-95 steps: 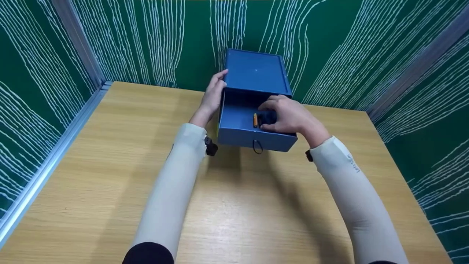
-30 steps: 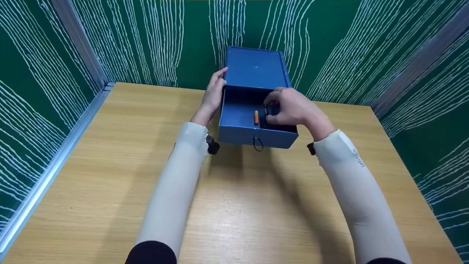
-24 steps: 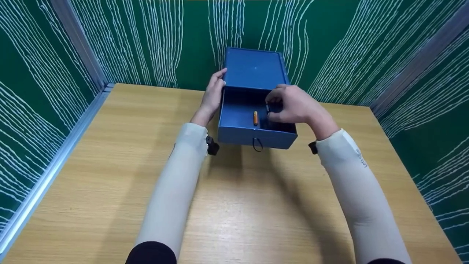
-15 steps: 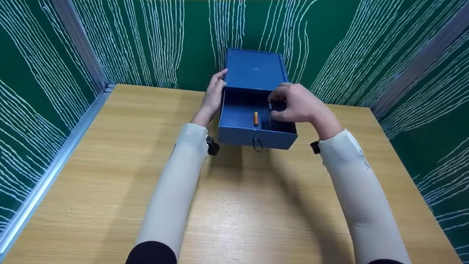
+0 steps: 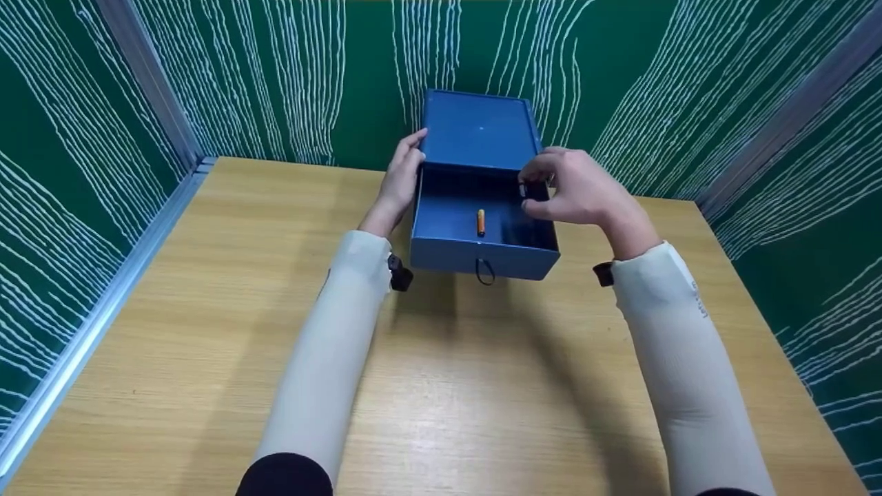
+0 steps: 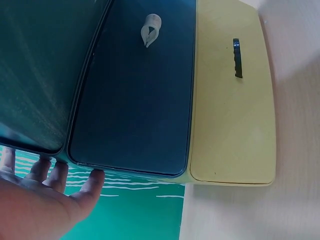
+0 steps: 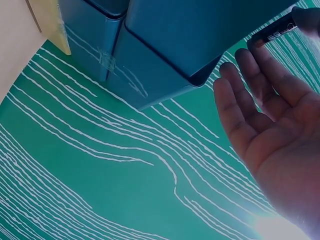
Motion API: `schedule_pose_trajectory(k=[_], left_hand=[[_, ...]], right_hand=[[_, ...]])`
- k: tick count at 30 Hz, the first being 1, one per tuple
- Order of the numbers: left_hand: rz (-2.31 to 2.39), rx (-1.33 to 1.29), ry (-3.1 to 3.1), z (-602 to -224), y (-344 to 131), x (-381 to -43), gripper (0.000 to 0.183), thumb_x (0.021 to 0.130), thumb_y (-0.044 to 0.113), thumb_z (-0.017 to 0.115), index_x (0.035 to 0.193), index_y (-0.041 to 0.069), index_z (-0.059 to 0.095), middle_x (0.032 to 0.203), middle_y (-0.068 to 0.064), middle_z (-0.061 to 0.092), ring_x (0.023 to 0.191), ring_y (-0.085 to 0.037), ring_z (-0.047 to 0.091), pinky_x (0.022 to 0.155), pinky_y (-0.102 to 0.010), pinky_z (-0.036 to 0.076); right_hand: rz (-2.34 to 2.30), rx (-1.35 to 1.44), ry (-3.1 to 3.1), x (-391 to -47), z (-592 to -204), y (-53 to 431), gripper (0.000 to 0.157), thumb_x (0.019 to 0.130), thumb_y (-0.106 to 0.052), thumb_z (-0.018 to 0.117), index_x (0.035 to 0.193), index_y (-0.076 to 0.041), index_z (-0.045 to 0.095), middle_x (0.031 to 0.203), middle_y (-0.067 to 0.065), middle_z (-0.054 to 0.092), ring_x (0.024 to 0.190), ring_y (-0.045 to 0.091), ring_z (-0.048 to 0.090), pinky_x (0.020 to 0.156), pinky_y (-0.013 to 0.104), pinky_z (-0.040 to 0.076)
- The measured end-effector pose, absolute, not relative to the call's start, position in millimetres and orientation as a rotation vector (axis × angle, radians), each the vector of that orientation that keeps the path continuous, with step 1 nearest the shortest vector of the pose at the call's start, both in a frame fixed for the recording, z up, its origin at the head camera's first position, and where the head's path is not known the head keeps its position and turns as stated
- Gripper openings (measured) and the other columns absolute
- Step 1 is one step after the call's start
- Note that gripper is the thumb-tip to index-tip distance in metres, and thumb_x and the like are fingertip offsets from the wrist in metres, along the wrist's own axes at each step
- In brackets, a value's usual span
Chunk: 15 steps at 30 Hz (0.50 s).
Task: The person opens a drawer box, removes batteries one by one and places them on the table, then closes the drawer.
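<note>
Batteries: one in right grip, one in drawer.

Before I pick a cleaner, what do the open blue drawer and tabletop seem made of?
The open blue drawer looks plastic: smooth, faintly glossy, thin-walled; the tabletop looks like satin wood or laminate: streaky grain, soft glare.

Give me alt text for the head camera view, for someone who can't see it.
A person's right hand pinches a small dark cylinder near the right wall of a pulled-out blue plastic drawer; a small orange cylinder lies inside. The left hand rests against the left side of the blue rectangular box, above a light wooden table.
</note>
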State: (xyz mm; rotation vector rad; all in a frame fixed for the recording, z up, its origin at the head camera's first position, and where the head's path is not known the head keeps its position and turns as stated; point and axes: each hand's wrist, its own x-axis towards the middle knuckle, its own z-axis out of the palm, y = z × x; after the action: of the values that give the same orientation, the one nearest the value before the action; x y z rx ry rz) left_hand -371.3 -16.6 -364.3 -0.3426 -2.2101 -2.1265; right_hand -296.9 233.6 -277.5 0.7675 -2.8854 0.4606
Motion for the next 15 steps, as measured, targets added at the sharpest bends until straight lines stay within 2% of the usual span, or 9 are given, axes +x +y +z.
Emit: schedule_pose_trajectory(k=[8, 15], left_hand=[[-2.137, -0.347, -2.213, -363.2, -15.7, -371.5, 0.04, 0.091, 0.024, 0.03, 0.13, 0.032, 0.035, 0.141, 0.009, 0.026, 0.126, -0.006, 0.026, 0.106, -0.033, 0.019], [-2.129, -0.342, -2.234, -361.0, -16.9, -369.3, 0.041, 0.092, 0.023, 0.028, 0.132, 0.029, 0.033, 0.142, 0.007, 0.024, 0.127, -0.007, 0.025, 0.106, -0.032, 0.019]], right_hand=[[0.481, 0.728, -2.891, -296.9, -277.5, 240.0, 0.037, 0.073, -0.034, 0.065, 0.102, -0.013, 0.061, 0.099, 0.001, 0.056, 0.089, 0.018, 0.05, 0.08, 0.039, 0.046], [0.521, 0.698, -2.887, -295.9, -279.2, 245.0, 0.037, 0.073, -0.033, 0.065, 0.103, -0.012, 0.061, 0.101, 0.001, 0.057, 0.091, 0.019, 0.052, 0.083, 0.041, 0.045]])
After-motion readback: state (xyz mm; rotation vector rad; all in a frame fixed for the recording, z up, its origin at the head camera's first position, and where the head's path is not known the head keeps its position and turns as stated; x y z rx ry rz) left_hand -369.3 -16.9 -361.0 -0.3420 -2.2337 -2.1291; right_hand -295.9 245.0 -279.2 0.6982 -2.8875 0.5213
